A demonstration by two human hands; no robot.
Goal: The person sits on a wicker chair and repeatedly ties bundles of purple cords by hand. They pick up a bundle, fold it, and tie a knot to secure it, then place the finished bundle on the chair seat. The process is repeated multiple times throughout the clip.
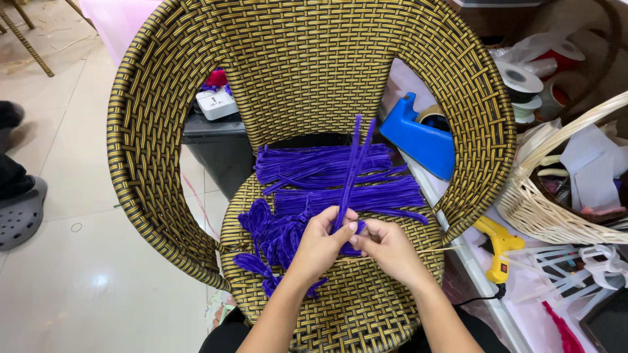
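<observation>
My left hand (320, 243) and my right hand (386, 247) meet over the seat of a black and gold woven chair (307, 72). Both pinch the lower end of two long purple pipe cleaners (355, 160) that stick up and away from me. A pile of straight purple pipe cleaners (340, 178) lies across the back of the seat. Several bent and twisted purple pieces (265, 235) lie on the seat just left of my left hand.
A blue tape dispenser (418, 140) sits behind the chair's right arm. On the right are a yellow glue gun (498, 247), a wicker basket (543, 209) and ribbon spools (523, 85). A white device (216, 103) rests on a dark box behind the chair. Grey shoe (19, 216) at left.
</observation>
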